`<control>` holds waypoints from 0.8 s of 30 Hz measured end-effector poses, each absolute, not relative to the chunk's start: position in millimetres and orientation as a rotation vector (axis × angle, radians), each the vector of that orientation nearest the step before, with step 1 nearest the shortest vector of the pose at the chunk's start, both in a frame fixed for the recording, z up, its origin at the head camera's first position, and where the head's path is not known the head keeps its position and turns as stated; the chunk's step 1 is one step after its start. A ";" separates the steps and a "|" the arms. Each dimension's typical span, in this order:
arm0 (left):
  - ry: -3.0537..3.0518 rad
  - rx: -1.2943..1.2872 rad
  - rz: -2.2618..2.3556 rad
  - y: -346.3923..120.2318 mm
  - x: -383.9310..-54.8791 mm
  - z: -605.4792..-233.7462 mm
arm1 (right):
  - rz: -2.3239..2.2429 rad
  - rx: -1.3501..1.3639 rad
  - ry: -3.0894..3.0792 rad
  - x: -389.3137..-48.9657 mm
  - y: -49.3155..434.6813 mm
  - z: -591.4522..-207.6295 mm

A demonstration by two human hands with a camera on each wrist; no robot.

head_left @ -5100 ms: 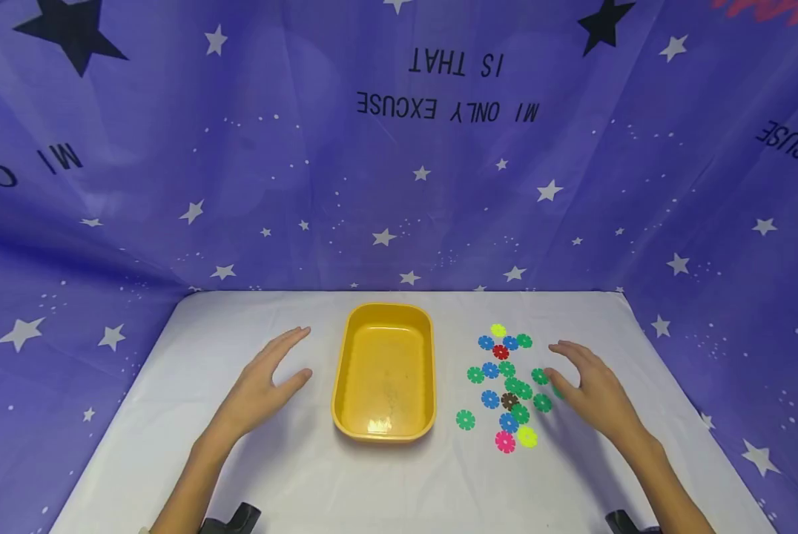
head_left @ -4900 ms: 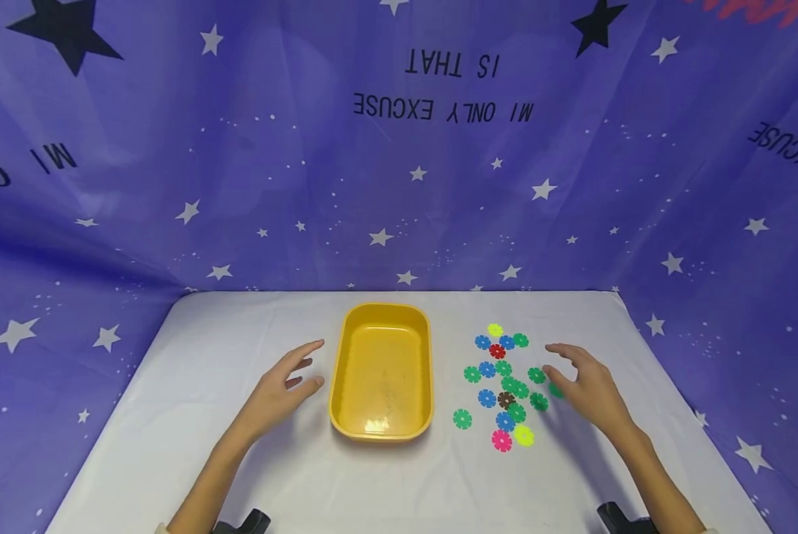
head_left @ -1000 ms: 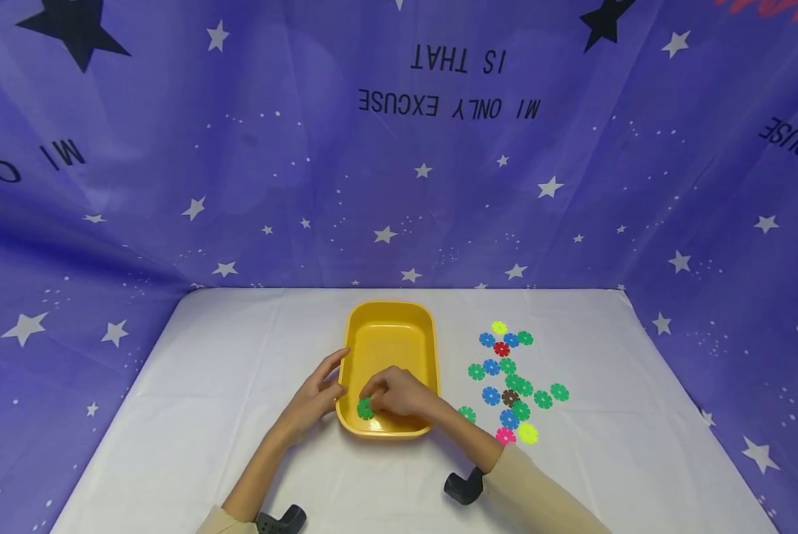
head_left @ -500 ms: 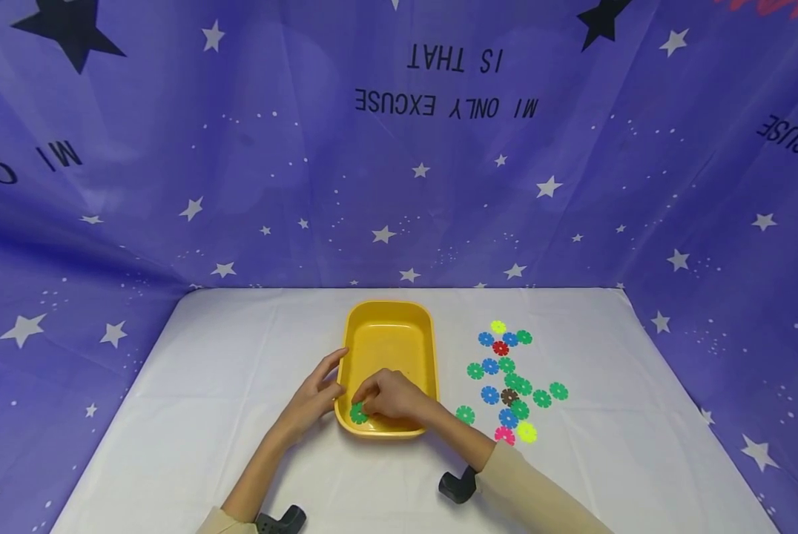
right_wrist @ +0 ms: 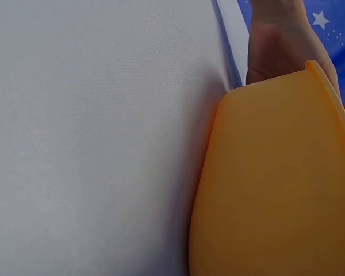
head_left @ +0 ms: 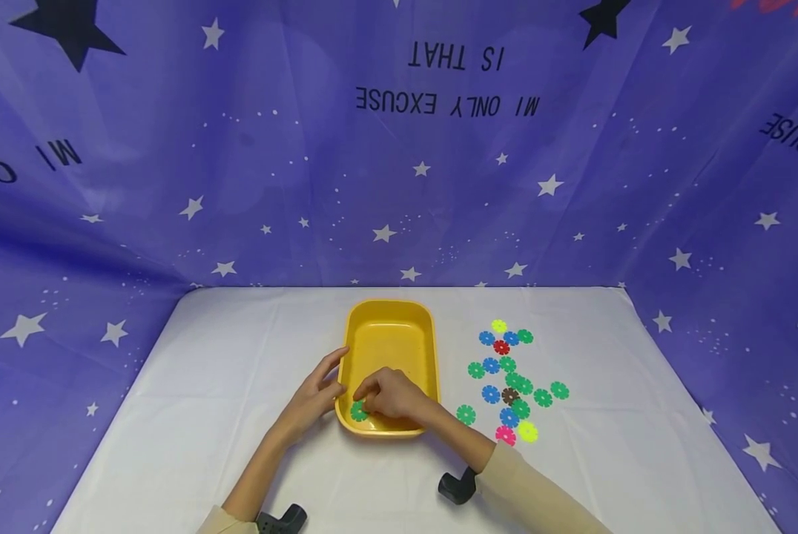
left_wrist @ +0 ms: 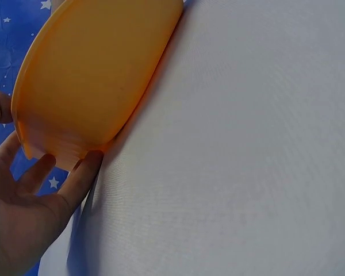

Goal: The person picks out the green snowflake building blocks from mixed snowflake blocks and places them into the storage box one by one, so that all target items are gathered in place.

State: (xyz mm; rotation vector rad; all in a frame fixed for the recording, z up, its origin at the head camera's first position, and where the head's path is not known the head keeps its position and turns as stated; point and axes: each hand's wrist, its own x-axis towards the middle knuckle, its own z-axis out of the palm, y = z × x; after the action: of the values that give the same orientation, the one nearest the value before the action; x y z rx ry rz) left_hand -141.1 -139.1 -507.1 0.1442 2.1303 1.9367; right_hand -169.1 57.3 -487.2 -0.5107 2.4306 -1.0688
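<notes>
A yellow plastic basin [head_left: 388,341] stands at the middle of the white table. My left hand [head_left: 311,404] holds its left side, thumb and index fingertips at the rim. In the left wrist view, other fingers [left_wrist: 83,178] lie along the basin's outer wall. My right hand [head_left: 395,393] reaches inside and pinches a green notched plastic disc [head_left: 358,411] near the front left corner. The basin wall [right_wrist: 276,184] hides the right fingertips in the right wrist view, where the wrist shows above it.
Several notched discs lie loosely spread right of the basin, among them a red disc [head_left: 501,347], a brown disc [head_left: 509,396] and a pink disc [head_left: 505,434]. Behind the table [head_left: 239,319] hangs a purple star-printed curtain [head_left: 386,185].
From about five seconds ago, my left hand has moved to the basin, and my right hand has brought a green disc from the group into it. Lately the disc shifted slightly left.
</notes>
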 end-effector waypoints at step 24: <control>2.110 0.130 1.943 -139.7 -141.6 -508.2 | -1.502 -0.349 2.517 -156.4 145.2 -445.1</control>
State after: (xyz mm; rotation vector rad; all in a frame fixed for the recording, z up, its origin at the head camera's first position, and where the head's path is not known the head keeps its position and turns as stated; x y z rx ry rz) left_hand -141.6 -139.7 -508.2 0.1303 2.1101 1.9426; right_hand -156.4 145.2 -445.1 -0.3495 2.5170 -1.5022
